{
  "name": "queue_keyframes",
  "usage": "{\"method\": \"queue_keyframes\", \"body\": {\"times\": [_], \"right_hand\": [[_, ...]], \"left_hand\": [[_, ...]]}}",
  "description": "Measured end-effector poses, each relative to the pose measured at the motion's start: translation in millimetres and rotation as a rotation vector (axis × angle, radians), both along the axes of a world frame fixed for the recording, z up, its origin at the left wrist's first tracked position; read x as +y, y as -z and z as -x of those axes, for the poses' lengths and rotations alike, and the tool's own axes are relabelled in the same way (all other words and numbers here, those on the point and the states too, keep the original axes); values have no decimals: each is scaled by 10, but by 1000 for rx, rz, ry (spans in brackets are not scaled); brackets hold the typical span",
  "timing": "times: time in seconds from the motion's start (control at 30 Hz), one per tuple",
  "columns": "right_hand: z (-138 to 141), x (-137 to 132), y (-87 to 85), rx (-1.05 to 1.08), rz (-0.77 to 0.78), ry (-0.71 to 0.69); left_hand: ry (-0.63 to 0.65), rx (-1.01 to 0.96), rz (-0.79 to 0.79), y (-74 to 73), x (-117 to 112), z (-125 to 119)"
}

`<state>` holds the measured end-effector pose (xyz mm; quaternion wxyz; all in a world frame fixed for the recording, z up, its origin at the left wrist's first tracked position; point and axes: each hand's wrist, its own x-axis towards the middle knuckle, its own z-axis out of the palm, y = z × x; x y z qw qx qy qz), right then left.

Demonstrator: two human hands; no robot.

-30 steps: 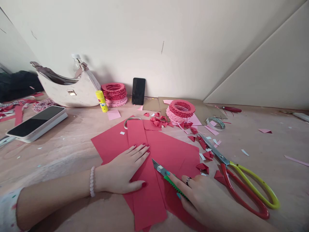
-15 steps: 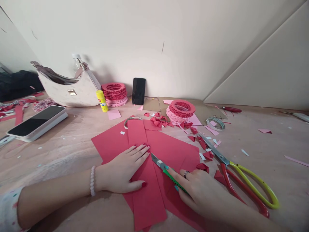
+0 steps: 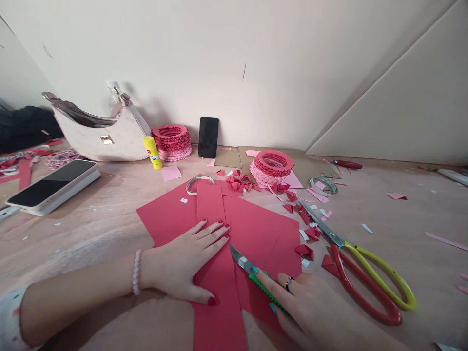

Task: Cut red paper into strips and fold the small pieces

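Observation:
My left hand (image 3: 186,258) lies flat with spread fingers on a long red paper strip (image 3: 221,319), which rests over larger red paper sheets (image 3: 265,219). My right hand (image 3: 307,304) grips a green utility knife (image 3: 270,292), its index finger stretched along the top. The knife's blade (image 3: 237,253) is out, its tip by the strip's right edge, close to my left fingertips. Whether the tip touches the paper I cannot tell. To the right of my right hand lie large scissors (image 3: 336,239) with one red and one yellow handle.
Folded red paper pieces (image 3: 239,184) and scraps lie around the sheets. Behind stand two stacks of paper rings (image 3: 171,141) (image 3: 272,168), a yellow glue stick (image 3: 152,152) and a black phone (image 3: 208,137). A white handbag (image 3: 102,139) and another phone (image 3: 54,185) sit left; a tape roll (image 3: 323,186) lies right.
The red strip has turned slightly, its near end swinging left and its far end right. My left hand stays flat on it. The knife has shifted slightly toward me, and the view has moved a little.

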<state>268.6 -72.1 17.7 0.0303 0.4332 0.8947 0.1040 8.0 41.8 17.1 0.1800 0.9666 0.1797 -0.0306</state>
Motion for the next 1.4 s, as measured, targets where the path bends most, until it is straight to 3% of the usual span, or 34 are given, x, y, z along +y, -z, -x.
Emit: {"method": "queue_keyframes", "body": {"times": [0.2,0.6,0.83,1.1,1.4], "right_hand": [[0,-50,-17,9,-34,-28],[98,51,-113,0,63,44],[119,61,-76,-8,24,-3],[139,98,-46,-11,-51,3],[142,113,-41,-15,-31,29]], "left_hand": [[-13,-5,-10,7,23,-2],[-22,-76,18,-19,49,21],[-104,-56,-62,64,90,-30],[-121,6,-64,45,61,-39],[-172,39,-57,48,58,-40]]}}
